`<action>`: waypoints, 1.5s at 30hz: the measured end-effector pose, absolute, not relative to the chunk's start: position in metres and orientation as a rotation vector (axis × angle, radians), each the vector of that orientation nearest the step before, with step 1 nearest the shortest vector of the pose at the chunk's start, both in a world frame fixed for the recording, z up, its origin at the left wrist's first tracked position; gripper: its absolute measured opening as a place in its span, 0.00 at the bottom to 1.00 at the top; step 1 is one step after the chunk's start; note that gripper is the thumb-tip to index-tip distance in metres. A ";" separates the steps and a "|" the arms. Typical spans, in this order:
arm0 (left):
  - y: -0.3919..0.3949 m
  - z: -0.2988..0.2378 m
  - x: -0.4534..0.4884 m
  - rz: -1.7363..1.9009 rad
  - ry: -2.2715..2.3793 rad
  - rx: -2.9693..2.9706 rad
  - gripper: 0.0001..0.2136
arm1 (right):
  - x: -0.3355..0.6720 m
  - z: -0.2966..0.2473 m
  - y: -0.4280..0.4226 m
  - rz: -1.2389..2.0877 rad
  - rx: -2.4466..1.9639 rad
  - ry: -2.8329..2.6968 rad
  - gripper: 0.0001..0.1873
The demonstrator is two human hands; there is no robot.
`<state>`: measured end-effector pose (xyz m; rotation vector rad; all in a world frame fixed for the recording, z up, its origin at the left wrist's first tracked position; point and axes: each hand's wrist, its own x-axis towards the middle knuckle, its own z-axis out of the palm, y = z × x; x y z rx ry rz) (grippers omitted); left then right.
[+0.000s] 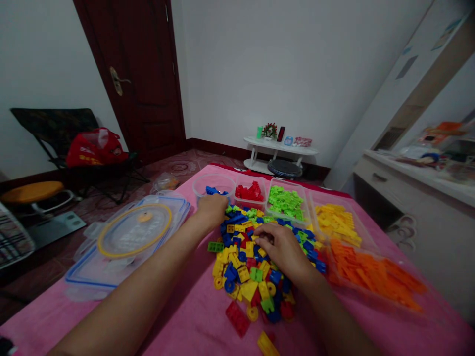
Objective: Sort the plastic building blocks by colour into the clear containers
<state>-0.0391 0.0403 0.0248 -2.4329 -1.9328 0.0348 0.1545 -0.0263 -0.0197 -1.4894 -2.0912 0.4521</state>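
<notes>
Across the middle of the pink surface (185, 306) lies a loose pile of toy bricks (243, 272), mixed yellow, blue, red and green. The right hand (278, 244) rests over the pile's right part, fingers curled inward; whether they grip a brick I cannot tell. The left hand (213, 211) is at the pile's far left, by the near side of a round tub (195, 189) with blue bricks (212, 190) inside; its fingers are hidden, so their grasp cannot be told. Right of the tub, clear boxes hold red bricks (249, 192), green bricks (285, 201), yellow bricks (338, 223) and, nearest on the right, orange bricks (374, 274). To the left, a round lid (128, 235) with a yellow rim lies on blue-edged lids (83, 272). Farther left, a red bag (96, 147) sits on a folding chair (55, 123); at the far wall is a white stand (278, 144).
</notes>
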 end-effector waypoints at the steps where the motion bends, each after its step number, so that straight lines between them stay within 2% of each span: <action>1: 0.041 0.023 -0.039 0.067 -1.924 -2.447 0.14 | 0.154 -0.020 -0.027 0.449 -1.508 -2.099 0.08; 5: 0.039 0.013 -0.034 0.091 -1.909 -2.452 0.14 | 0.152 -0.024 -0.029 0.398 -1.502 -2.182 0.16; 12: 0.037 0.004 -0.030 0.086 -1.904 -2.468 0.13 | 0.147 -0.015 -0.034 0.286 -1.578 -2.117 0.09; 17: 0.037 -0.001 -0.029 0.135 -1.936 -2.483 0.11 | 0.136 -0.010 -0.041 0.289 -1.548 -2.205 0.16; 21: 0.037 0.001 -0.030 0.135 -1.961 -2.456 0.12 | 0.131 -0.015 -0.046 0.292 -1.562 -2.348 0.11; 26: 0.038 0.001 -0.033 0.140 -1.965 -2.422 0.13 | 0.134 -0.016 -0.044 0.349 -1.557 -2.261 0.08; 30: 0.036 0.002 -0.032 0.166 -1.923 -2.456 0.13 | 0.135 -0.011 -0.040 0.625 -1.473 -1.895 0.04; 34: 0.030 0.015 -0.031 0.226 -1.893 -2.506 0.14 | 0.142 -0.003 -0.036 1.161 -1.178 -1.209 0.13; 36: 0.027 0.026 -0.033 0.203 -1.895 -2.497 0.13 | 0.147 -0.001 -0.033 1.378 -1.023 -0.907 0.14; 40: 0.019 0.047 -0.036 -0.124 -1.854 -2.540 0.12 | 0.155 -0.002 -0.030 1.639 -0.866 -0.523 0.10; 45: 0.011 0.052 -0.026 -0.654 -1.546 -2.977 0.13 | 0.155 -0.001 -0.030 1.725 -0.806 -0.501 0.15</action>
